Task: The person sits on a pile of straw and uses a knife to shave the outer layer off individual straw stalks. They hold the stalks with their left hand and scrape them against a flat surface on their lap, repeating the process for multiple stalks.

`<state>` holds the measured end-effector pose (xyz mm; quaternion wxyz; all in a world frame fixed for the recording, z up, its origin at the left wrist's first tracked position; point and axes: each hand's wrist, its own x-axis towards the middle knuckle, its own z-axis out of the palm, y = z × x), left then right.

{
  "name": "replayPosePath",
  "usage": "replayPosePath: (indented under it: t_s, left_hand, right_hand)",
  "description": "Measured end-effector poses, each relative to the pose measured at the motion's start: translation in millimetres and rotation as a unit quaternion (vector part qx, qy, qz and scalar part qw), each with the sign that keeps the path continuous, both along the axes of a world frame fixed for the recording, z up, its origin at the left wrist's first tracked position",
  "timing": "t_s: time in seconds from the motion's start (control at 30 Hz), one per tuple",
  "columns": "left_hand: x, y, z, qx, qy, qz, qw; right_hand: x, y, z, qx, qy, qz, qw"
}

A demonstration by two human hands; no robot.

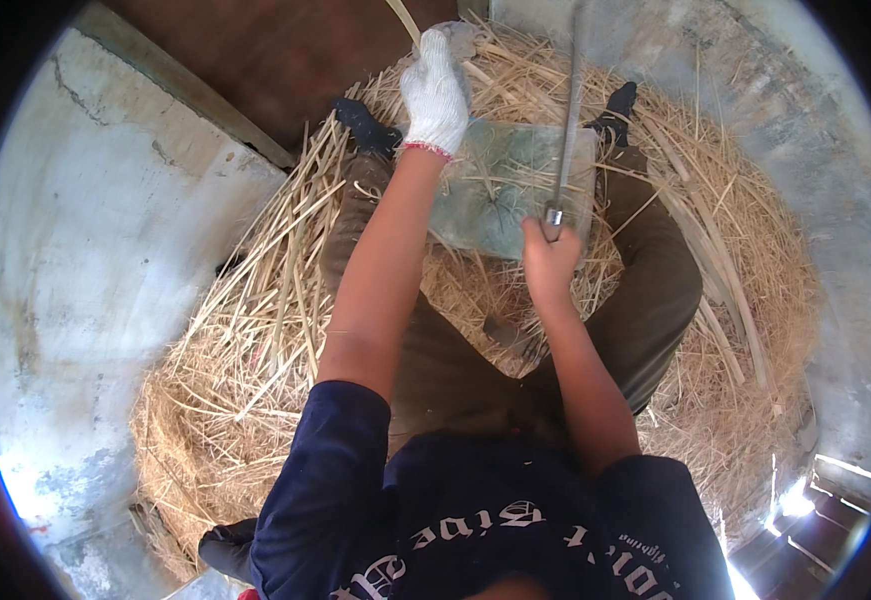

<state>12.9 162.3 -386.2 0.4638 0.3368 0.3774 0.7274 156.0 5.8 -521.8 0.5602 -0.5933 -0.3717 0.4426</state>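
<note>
My left hand [437, 98], in a white knitted glove with a red cuff, is closed around a pale flat strip [404, 18] that looks like split bamboo and runs up out of view. In my bare right hand [552, 258] is the handle end of a long, narrow-bladed knife [567, 130], its blade pointing away from me and slightly blurred. Between my legs lies a greenish-grey square slab [470, 222] with loose shavings on top. The glove is just past the slab's far left corner; my right hand is by its near right edge.
Pale strips [280, 270] lie heaped along my left leg. Fine shavings [190, 430] surround me, with longer strips [720, 265] on the right. A pale wall [105, 270] stands left, another [805, 110] at the right. A brown panel [285, 50] is at the far left.
</note>
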Motion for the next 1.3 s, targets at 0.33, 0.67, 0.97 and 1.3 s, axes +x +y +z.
replayPosePath:
  t_s: [0.33,0.67,0.97,1.3]
  left_hand:
    - [1.7,18.1,10.8,-0.045,0.11,0.033,0.992]
    - [-12.3,18.6,-1.8,-0.013,0.019,-0.008,1.0]
    - [-11.1,3.6,4.9,-0.025,0.126,0.045,0.991]
    - [-20.4,-2.1,4.4,-0.031,0.025,0.042,0.998]
  right_hand:
    - [6.4,-31.5,-113.8,-0.293,-0.272,0.117,0.909]
    - [-4.3,-14.4,-48.0,-0.018,0.044,-0.002,0.999]
    - [-6.5,-30.3,-77.9,-0.351,-0.11,0.119,0.922]
    - [-20.5,-16.5,-89.1,-0.064,0.038,0.023,0.997]
